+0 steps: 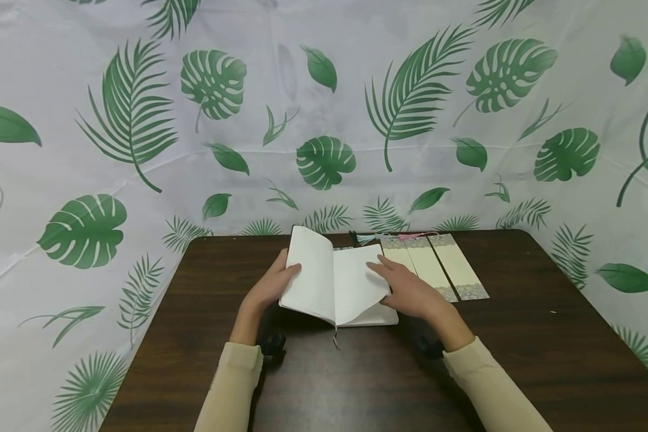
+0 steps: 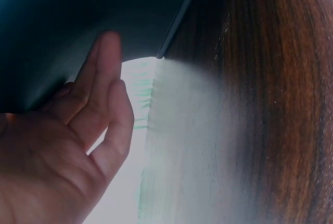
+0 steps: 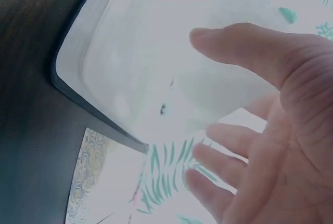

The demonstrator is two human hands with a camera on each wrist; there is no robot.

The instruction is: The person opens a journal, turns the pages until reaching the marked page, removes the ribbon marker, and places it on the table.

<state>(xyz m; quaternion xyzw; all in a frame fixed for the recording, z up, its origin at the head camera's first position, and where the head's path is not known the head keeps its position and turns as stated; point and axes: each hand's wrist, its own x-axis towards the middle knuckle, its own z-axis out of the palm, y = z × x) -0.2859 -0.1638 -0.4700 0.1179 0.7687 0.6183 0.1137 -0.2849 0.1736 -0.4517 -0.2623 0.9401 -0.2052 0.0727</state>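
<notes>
An open notebook [image 1: 309, 279] with white pages is held up over the dark table, its left half tilted upward. My left hand [image 1: 270, 285] grips its left edge, thumb over the page and the other fingers behind. In the left wrist view those fingers lie along the dark cover [image 2: 135, 5]. At the right side, my right hand [image 1: 413, 294] holds a lifted page [image 1: 359, 282], with the thumb across its face. The right wrist view shows the fingers partly hidden behind that page. A thin ribbon [image 1: 335, 341] hangs from the notebook's spine.
Three cream bookmarks [image 1: 426, 264] with patterned ends lie behind and right of the notebook. Their tassels [image 1: 367, 239], pale blue and pink among them, lie toward the table's back edge. A leaf-print cloth [image 1: 270, 180] hangs behind the dark wooden table [image 1: 529, 336].
</notes>
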